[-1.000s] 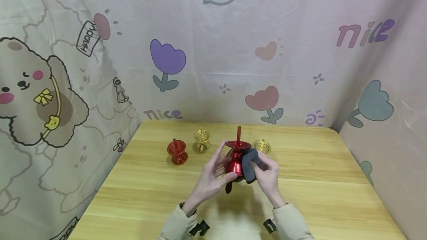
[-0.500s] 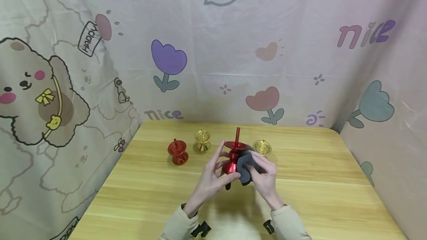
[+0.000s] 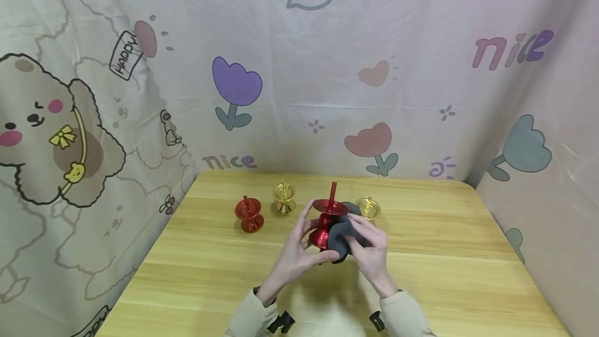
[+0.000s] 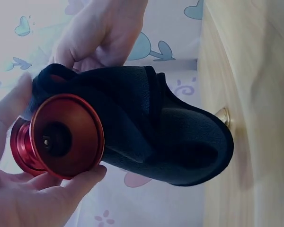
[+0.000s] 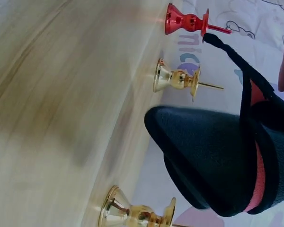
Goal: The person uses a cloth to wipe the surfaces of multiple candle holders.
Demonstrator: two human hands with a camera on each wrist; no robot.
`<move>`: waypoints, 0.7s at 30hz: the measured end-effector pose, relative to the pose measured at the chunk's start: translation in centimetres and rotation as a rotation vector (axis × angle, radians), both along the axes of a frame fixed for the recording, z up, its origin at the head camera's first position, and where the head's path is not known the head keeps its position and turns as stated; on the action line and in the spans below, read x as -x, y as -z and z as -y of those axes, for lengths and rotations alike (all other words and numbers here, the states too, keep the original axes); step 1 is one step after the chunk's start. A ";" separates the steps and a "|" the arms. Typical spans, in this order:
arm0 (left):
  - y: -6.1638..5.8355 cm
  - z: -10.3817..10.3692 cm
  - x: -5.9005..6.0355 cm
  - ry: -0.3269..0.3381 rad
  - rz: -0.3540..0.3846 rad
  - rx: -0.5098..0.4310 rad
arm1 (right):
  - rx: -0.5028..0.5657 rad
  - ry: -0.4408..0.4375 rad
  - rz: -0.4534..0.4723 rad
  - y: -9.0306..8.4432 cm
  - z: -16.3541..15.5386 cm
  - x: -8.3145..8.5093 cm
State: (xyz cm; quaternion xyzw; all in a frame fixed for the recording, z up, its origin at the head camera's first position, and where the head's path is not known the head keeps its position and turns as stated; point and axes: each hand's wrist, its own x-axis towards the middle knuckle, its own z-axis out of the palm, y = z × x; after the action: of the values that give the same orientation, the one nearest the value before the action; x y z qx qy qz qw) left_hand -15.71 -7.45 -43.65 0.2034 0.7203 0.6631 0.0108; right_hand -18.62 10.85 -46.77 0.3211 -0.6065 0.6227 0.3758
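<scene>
A shiny red candlestick [image 3: 325,221], with a wide drip dish and a thin spike on top, is held up off the table, tilted slightly. My left hand [image 3: 298,255] grips it from the left, fingers at the dish and thumb low by the base. Its hollow round underside [image 4: 68,137] faces the left wrist camera. My right hand [image 3: 373,253] pinches a folded dark grey cloth [image 3: 338,237] and holds it against the candlestick's right side. In the right wrist view the cloth [image 5: 203,156] hangs loose, with a strip of reddish lining showing.
Another red candlestick [image 3: 250,216] stands on the wooden table [image 3: 196,269] at the left. One gold candlestick [image 3: 284,199] stands beside it, and a second gold one [image 3: 368,208] is partly hidden behind my right hand. A patterned curtain [image 3: 299,87] hangs behind the table.
The held red candlestick has shifted a little left and tilts slightly more. My right hand has moved left with the cloth, which covers more of the candlestick's lower right side.
</scene>
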 end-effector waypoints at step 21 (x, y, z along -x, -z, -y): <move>0.1 1.2 0.3 0.141 -0.020 -0.080 | 0.106 -0.100 0.074 -0.2 -0.4 -0.2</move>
State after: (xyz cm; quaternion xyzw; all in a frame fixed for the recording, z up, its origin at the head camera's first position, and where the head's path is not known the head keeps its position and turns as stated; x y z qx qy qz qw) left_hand -16.02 -8.69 -43.71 0.2603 0.6771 0.6870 0.0422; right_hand -18.38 11.27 -46.57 0.3075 -0.5694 0.6835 0.3377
